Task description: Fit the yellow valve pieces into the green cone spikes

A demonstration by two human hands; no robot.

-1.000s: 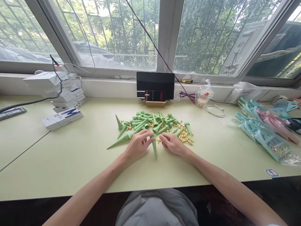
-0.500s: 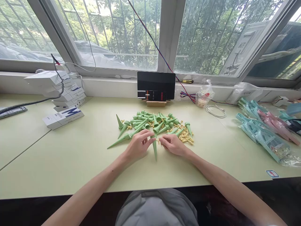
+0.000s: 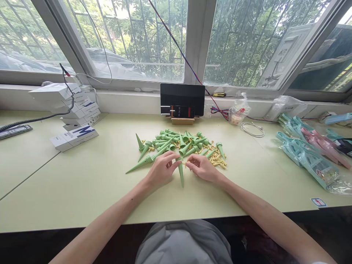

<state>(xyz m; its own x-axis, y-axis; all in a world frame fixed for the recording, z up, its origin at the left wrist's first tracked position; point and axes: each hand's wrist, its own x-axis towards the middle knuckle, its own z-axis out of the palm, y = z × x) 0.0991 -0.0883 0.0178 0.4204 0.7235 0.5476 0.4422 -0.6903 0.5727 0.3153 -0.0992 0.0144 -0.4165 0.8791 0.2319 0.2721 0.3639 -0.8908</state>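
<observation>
Between thumb and fingers, my left hand (image 3: 162,168) pinches a green plastic watering spike (image 3: 180,176) by its wide cap end, its tip pointing down toward me. Just to the right, my right hand (image 3: 205,168) pinches a small yellow plastic valve (image 3: 185,165) at the spike's upper side. Whether the valve sits in the spike or only touches it, I cannot tell. Behind both hands lies a heap of green spikes (image 3: 163,143), some capped. Small yellow valves (image 3: 219,161) are scattered at the heap's right side.
A phone (image 3: 182,111) leans on a dark screen (image 3: 183,94) at the back. White boxes (image 3: 74,137) are stacked at left. On the right are a coiled white cable (image 3: 252,130), a plastic bag (image 3: 239,112) and wrapped teal items (image 3: 308,157). The table edge (image 3: 115,224) runs nearest me.
The fingers of my right hand have shifted slightly around the yellow valve. My left hand and the spike are nearly where they were.
</observation>
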